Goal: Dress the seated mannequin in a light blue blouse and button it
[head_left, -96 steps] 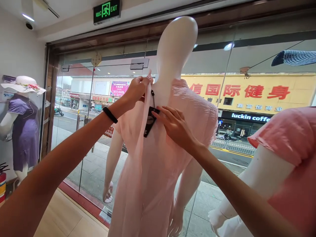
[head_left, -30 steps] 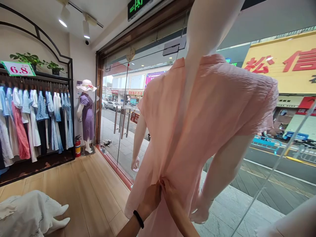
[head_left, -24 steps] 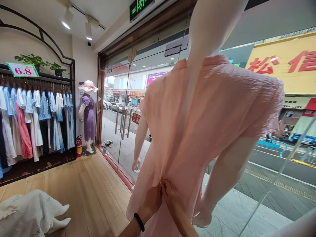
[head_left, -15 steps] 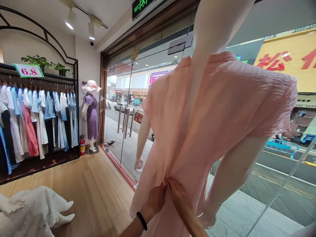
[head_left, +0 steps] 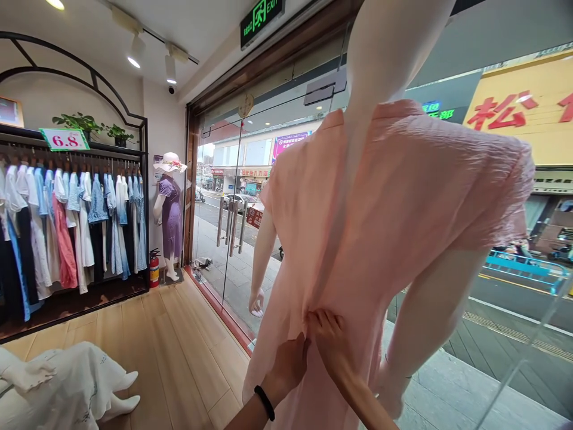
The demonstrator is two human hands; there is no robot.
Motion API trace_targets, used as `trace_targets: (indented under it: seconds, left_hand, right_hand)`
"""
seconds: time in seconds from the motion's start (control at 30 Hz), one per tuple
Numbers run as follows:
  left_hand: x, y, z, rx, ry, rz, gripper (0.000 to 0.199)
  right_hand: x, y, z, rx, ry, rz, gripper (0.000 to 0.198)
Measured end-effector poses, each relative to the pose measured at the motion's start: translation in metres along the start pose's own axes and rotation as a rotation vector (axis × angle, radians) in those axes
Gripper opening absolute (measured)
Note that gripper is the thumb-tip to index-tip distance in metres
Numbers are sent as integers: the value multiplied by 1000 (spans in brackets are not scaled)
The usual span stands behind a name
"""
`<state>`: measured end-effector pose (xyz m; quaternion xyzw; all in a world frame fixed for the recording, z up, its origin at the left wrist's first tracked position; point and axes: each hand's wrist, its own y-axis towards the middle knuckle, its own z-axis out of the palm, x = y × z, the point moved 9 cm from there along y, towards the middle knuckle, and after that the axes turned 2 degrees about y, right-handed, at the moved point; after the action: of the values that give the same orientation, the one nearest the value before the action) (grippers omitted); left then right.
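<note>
A pink short-sleeved dress point(head_left: 403, 197) hangs on a white mannequin point(head_left: 394, 48), its back towards me. Down the back runs a long narrow opening that tapers to a point at the waist. Just below that point, my left hand point(head_left: 289, 364), with a black band at the wrist, pinches the fabric along the seam. My right hand point(head_left: 330, 337) is closed at the lower end of the opening, slightly above the left, fingers bent on the cloth. Any zipper pull there is hidden under the fingers.
Glass doors point(head_left: 233, 227) and panes stand close behind the mannequin, with a street outside. At left are a clothes rack point(head_left: 76, 221), a mannequin in a purple dress point(head_left: 171, 209), and a fire extinguisher point(head_left: 154, 269). A seated mannequin in white point(head_left: 76, 382) is at lower left.
My right hand has shifted up a little along the opening and apart from the left, which stays low on the seam. The view has tilted slightly.
</note>
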<state>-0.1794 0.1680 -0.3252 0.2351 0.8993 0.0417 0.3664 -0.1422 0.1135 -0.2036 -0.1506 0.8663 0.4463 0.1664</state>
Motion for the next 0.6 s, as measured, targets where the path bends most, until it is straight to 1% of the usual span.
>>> trace_targets:
  seconds: [0.07, 0.13, 0.27, 0.4, 0.5, 0.6]
  left_hand:
    - [0, 0, -1, 0, 27, -6, 56]
    - [-2, -2, -2, 2, 40, -11, 56]
    - [-5, -4, -3, 25, 44, -6, 54]
    - [-5, -7, -2, 39, 24, -3, 55]
    - [-1, -12, 1, 38, 1, -6, 58]
    - [-1, -19, 2, -9, -29, 42, 56]
  right_hand:
    - [-3, 13, -13, -37, -131, 3, 40]
    - [-6, 27, -23, -58, -211, -1, 37]
    - [-16, 50, -37, -108, -311, -32, 33]
    - [-33, 73, -55, -158, -365, -58, 27]
    - [-50, 97, -80, -213, -390, -70, 23]
    - [-71, 127, -117, -275, -385, -48, 20]
